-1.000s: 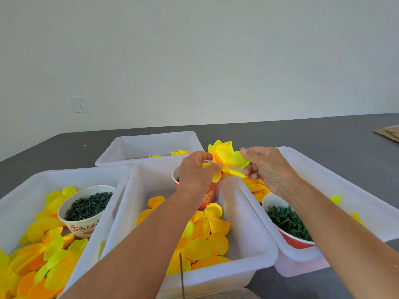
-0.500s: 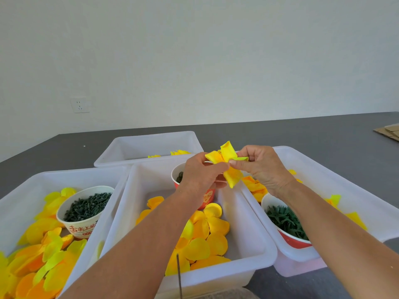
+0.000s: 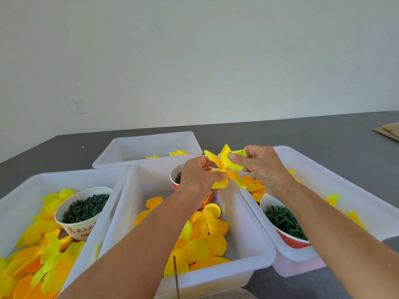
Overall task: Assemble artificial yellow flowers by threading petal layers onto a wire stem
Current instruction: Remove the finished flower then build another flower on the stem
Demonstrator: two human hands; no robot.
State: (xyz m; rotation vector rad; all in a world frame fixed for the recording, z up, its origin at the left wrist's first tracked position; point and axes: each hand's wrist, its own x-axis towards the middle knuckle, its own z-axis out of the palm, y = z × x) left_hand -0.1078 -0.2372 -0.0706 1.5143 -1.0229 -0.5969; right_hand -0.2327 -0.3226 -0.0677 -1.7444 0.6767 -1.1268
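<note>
Both hands are raised together above the far end of the middle tub [image 3: 254, 253], and between them they hold one yellow flower [image 3: 226, 169]. The left hand [image 3: 198, 175] pinches the lower petals of the flower with its curled fingers, near the centre of it. The right hand [image 3: 261, 167] pinches an upper petal between thumb and forefinger, and the thumb lies on the front of this petal. The flower is in the air, not touching any tub, and its petals spread out to several sides. Under the left hand stands a red paper cup [image 3: 176, 180] in the middle tub, mostly hidden by the wrist. In the same tub lie loose yellow petals [image 3: 207, 238] in a heap. The left tub [image 3: 19, 190] holds more yellow and orange petals and a white paper bowl [image 3: 82, 227] full of dark green pieces. The right tub [image 3: 336, 180] holds a red bowl [image 3: 289, 240] with green star-shaped parts, and some petals beside it. A fourth tub [image 3: 149, 147] stands behind, on the grey desk [image 3: 302, 134]. A thin dark wire [image 3: 176, 275] stands upright at the near edge of the middle tub.
</note>
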